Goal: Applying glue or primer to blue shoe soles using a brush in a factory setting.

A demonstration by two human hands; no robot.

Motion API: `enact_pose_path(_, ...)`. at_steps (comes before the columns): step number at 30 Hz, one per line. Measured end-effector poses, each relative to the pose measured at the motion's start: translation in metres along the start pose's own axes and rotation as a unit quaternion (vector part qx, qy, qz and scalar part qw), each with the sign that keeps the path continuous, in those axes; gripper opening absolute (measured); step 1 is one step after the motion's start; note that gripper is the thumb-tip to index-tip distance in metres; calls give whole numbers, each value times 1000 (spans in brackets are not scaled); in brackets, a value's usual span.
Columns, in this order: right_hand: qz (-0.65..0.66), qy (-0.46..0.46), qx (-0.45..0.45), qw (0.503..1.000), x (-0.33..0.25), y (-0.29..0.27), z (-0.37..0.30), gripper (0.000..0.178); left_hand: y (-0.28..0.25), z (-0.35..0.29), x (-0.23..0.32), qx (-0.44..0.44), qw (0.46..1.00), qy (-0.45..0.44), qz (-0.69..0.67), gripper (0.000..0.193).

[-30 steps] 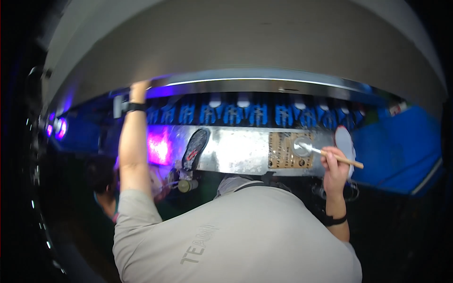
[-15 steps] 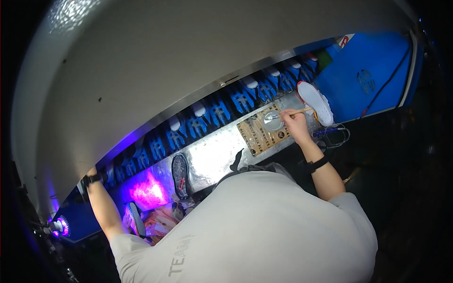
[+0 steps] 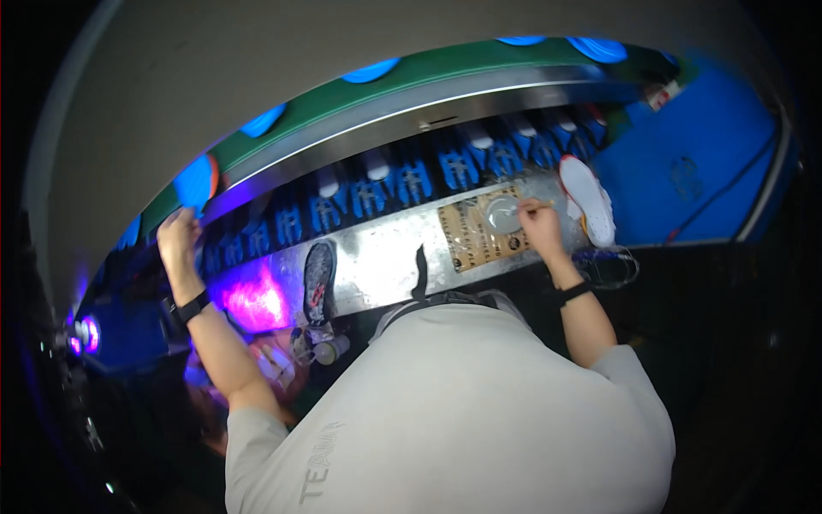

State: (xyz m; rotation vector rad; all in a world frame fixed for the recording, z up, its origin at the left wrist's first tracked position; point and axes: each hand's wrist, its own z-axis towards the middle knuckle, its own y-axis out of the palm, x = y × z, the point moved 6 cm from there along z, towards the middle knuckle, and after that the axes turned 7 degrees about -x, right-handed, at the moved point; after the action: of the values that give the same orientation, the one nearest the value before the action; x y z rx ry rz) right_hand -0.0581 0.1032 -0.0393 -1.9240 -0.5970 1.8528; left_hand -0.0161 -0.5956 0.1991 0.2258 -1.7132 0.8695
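Observation:
My left hand [image 3: 178,242] is raised at the far left, its fingers closed on the near end of a blue-lit shoe sole [image 3: 199,180] with an orange edge. That sole lies over the edge of a green conveyor belt [image 3: 308,98]. My right hand [image 3: 539,226] pinches a brush over a round clear dish [image 3: 503,214]; the brush's handle is mostly hidden by the fingers and blur. The dish sits on printed brown cardboard [image 3: 469,248]. Just right of that hand leans a white sole with a red tip [image 3: 586,199]. A dark shoe upper [image 3: 320,283] lies on the metal ledge.
Blue clamps [image 3: 368,195] line the back of the metal ledge [image 3: 377,278]. More blue-lit soles [image 3: 372,70] ride the belt. A large grey hood [image 3: 214,68] overhangs the far side. A purple lamp [image 3: 84,334] glows at left. A cable [image 3: 625,272] loops at right.
My left hand has come out from behind the hood and now shows at the sole. The view has shifted, revealing the belt. My right hand stays by the dish, its brush handle less visible.

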Motion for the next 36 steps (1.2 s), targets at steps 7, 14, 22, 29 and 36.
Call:
enact_pose_path(7, 205, -28, -60, 976, 16, -18, -6, 15, 62, -74, -15, -129, 891, -30, -434, 27)
enact_pose_path(14, 171, 7, -89, 981, -5, -32, 4, 18, 94, -99, -11, -173, 654, -27, -736, 73)
enact_pose_path(22, 220, -12, -114, 969, -64, -39, 5, 19, 116, -102, 8, -323, 560, 27, -762, 77)
enact_pose_path(29, 258, -103, -151, 949, -148, -50, -11, 19, 134, -180, 22, -314, 787, 134, -514, 83)
enact_pose_path(36, 292, -228, -245, 896, -254, -24, -26, 20, 183, -290, 38, -343, 843, 92, -404, 120)
